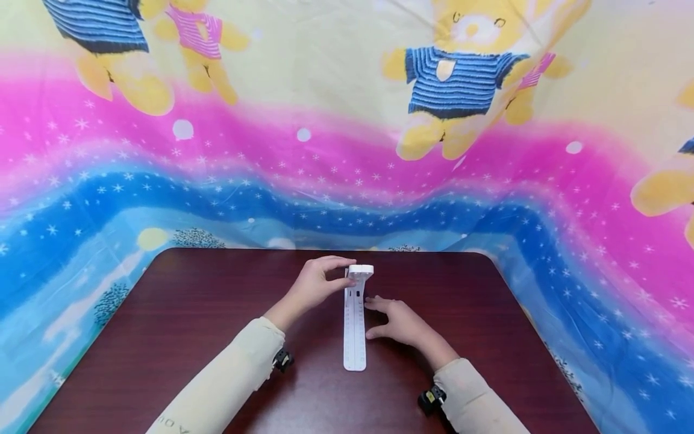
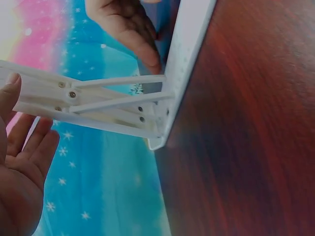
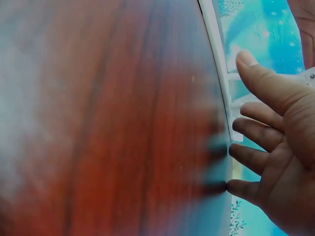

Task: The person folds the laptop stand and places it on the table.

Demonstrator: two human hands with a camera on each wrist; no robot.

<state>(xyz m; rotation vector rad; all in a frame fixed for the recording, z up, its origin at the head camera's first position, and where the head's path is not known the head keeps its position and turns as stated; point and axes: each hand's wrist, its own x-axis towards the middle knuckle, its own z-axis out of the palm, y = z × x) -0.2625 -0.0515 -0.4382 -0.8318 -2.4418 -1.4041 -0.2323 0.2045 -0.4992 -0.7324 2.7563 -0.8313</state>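
A white folding stand (image 1: pixel 355 346) stands on the table, its long flat base with small marks along it pointing toward me. At the far end an upright arm (image 2: pixel 42 91) rises from the base, braced by two slim struts (image 2: pixel 120 103) with small screws nearby. My left hand (image 1: pixel 320 280) holds the upper part of this arm, thumb on one side and fingers on the other. To the right of the base is my right hand (image 1: pixel 400 322), fingers spread and loosely bent, holding nothing. In the right wrist view its fingertips (image 3: pixel 235 186) are right at the tabletop.
The dark reddish-brown table (image 1: pixel 228 337) is glossy and has rounded far corners. Behind and around it hangs a colourful cloth (image 1: pixel 336 157) with bears and snowflakes. Black wrist cameras (image 1: pixel 432 399) sit at both sleeve cuffs.
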